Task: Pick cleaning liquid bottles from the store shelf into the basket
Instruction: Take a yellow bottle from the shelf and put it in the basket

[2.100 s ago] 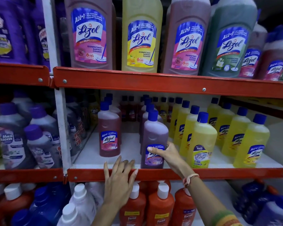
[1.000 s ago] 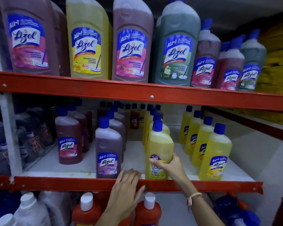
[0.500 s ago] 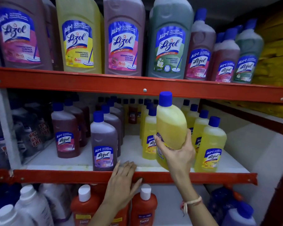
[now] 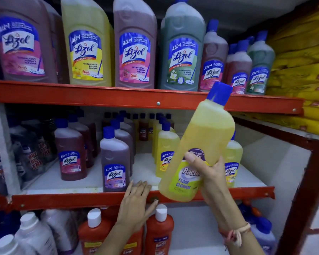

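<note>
While gripped in the right hand [image 4: 213,178], yellow floor cleaner bottle [image 4: 203,144] held in the air in front of the middle shelf [image 4: 99,181], tilted with blue cap [image 4: 219,93] up and to the right. Right fingers [image 4: 191,158] clamped around its lower label. Left hand [image 4: 138,201] flat against the red shelf edge [image 4: 63,200], fingers close together, holding nothing. Purple Lizol bottle [image 4: 114,161] upright just left of that hand, yellow bottles [image 4: 165,148] standing behind.
</note>
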